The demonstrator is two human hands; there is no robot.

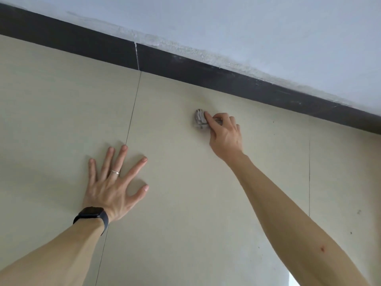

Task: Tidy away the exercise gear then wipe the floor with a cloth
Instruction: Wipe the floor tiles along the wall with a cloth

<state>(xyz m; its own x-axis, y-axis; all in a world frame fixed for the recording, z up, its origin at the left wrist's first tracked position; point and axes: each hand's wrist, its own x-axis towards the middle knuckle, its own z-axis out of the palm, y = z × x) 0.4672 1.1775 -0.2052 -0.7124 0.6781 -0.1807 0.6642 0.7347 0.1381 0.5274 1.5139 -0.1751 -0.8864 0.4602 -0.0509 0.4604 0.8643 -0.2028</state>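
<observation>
Item: floor-wiping stage, seen from the head camera.

Right hand (224, 135): fingers curled down over a small bunched grey cloth (199, 119), pinning it to the floor (185, 203). The cloth shows at the fingertips, on the side away from the wrist; the part under the fingers is covered.

Left hand (115, 186): spread wide and laid flat on the floor, holding nothing, well apart from the cloth and nearer the person than the right hand. It appears to serve as a prop. A ring (115, 172) sits on one finger, a dark watch (93, 216) on the wrist.

Surroundings: pale floor tiles with thin joints; one joint runs past the left hand's fingertips. Beyond the right hand's fingers lies a dark skirting strip (185, 65), then a light wall (268, 34).

Progress, as judged: no exercise gear is in view, which fits the tidying being finished, though it cannot be confirmed from this frame. Wiping looks to be under way, close to the skirting. How much floor is already wiped cannot be told; no wet streak or clear line of cleaning shows. A few small dark specks remain on the tiles past the right forearm.

Hard to make out: the cloth's full size, whether it is damp, and the room beyond the frame. A bright patch at the bottom edge is cut off.
</observation>
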